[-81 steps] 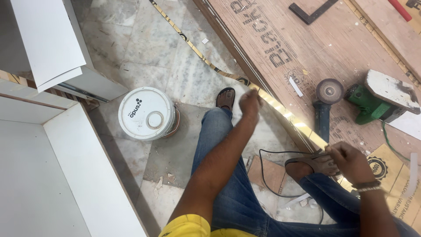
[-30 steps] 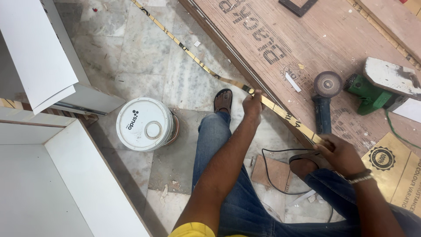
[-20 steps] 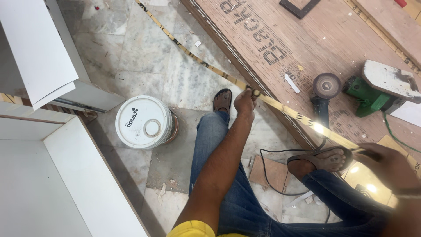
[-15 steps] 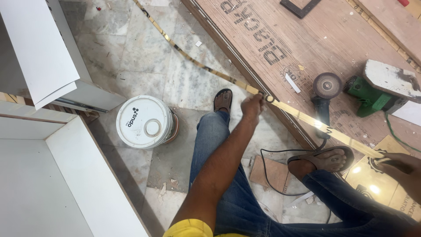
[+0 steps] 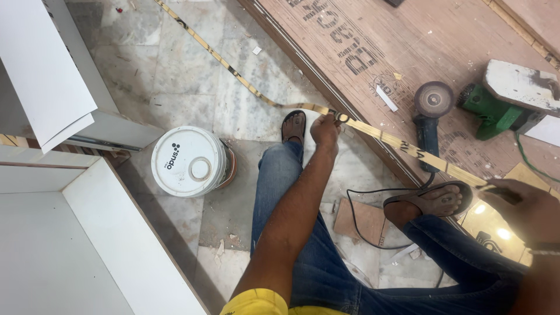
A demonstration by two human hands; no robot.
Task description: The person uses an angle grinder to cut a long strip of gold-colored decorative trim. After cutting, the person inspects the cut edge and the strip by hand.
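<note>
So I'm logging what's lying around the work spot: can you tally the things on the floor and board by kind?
Long yellow strip, held by left hand and right hand: 1
White bucket: 1
Angle grinder: 1
Green power tool: 1
Sandals: 2
Total: 6

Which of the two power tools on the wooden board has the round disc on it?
The blue-handled angle grinder, beside the yellow strip. The green tool farther right shows no disc.
</note>
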